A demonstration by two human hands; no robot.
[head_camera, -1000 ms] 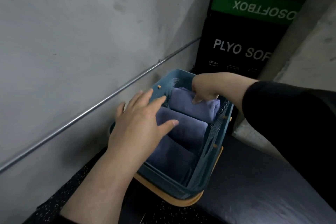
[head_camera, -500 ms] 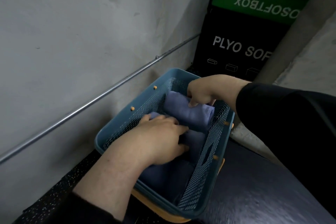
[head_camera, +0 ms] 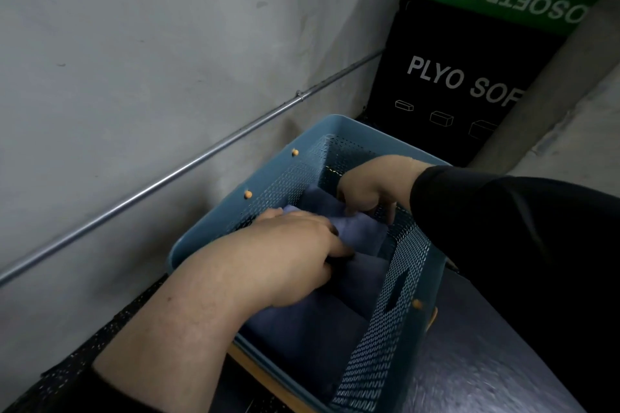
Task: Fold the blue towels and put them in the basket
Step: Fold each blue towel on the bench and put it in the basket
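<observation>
Plainly, the teal mesh basket (head_camera: 396,322) fills the lower centre of the frame and holds the folded blue towels (head_camera: 355,231), side by side. Both hands are inside: the left hand (head_camera: 295,258) has its fingers curled into the middle towels, and the right hand (head_camera: 369,191) pinches the far towel at centre right. Tugging too hard could, I judge, undo a fold or shove the basket along. It sits on a wooden board (head_camera: 265,369) over a dark surface (head_camera: 476,362), beside a grey wall (head_camera: 134,60) carrying a metal pipe (head_camera: 188,168). Plyo soft boxes (head_camera: 469,43) stand upper right.
</observation>
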